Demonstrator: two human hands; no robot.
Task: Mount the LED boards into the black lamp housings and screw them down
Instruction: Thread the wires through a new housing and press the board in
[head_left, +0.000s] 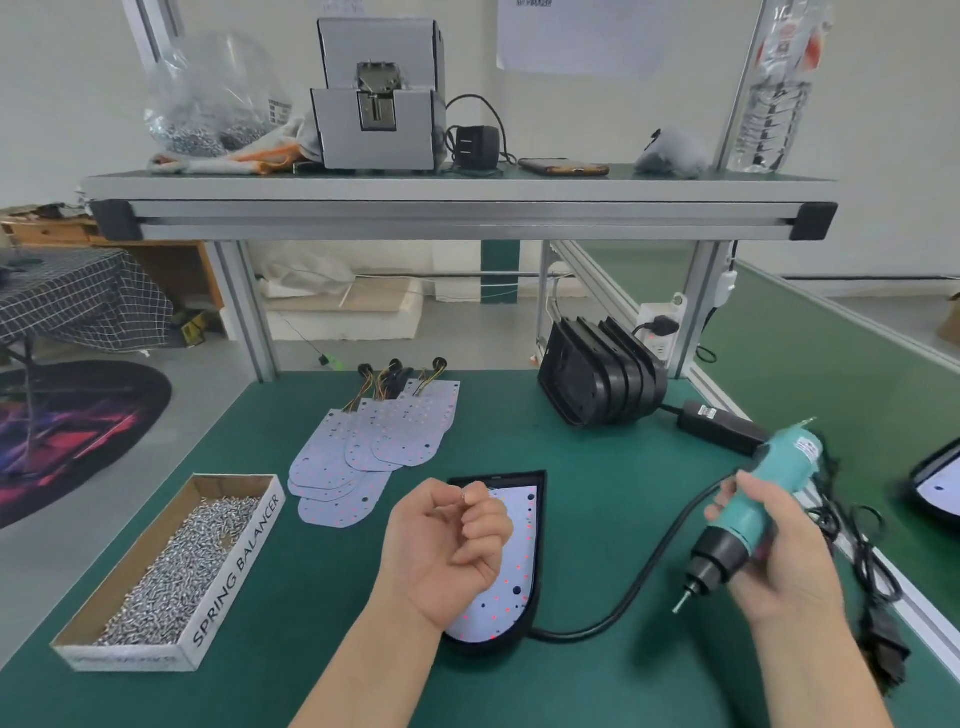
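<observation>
Left hand (447, 545) is sitting over the black D-shaped plastic lamp housing (541, 499) at bench centre. Its fingers are curled in, with thumb and forefinger pinching a small silver screw (474, 490).

White LED board with red dots (514, 569) is lying seated inside that housing.

Right hand (779, 551), at 3 o'clock from the housing, is wrapping its fingers round a teal electric screwdriver (753, 506). The bit is pointing down toward 7 o'clock, clear of the board.

Loose fan of white LED boards (363, 452) is lying at 11 o'clock, and a stack of black housings (597, 384) is standing at 1 o'clock.

Open cardboard box (239, 561) of silver screws (171, 566) is sitting at 9 o'clock on the green bench mat (597, 493).
</observation>
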